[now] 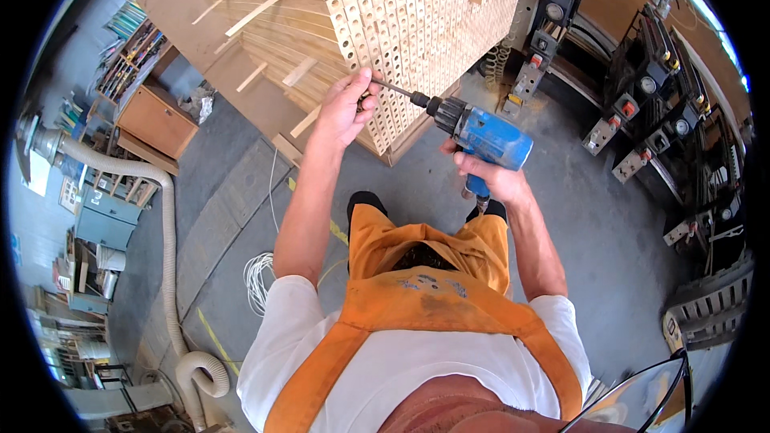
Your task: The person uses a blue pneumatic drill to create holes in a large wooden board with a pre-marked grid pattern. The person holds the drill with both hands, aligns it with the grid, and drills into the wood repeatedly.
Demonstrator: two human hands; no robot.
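Note:
My right hand (pixel 493 176) is wrapped around the handle of a blue drill (pixel 489 136) with a black chuck. A long thin driver bit (pixel 395 87) runs from the chuck toward my left hand (pixel 346 108). The fingers of my left hand are curled, with thumb and forefinger pinched at the bit's tip. Small dark bits show in its palm, too small to name. Just beyond both hands stands a large stack of wooden slats (pixel 401 56), its end face covered in rows of round holes.
Thin wooden strips (pixel 301 72) jut from the stack's left side. A coiled white cable (pixel 257 281) and a ribbed hose (pixel 170 256) lie on the grey floor at left. Dark machinery with gauges (pixel 634 104) lines the right. A brown cabinet (pixel 156 122) stands at far left.

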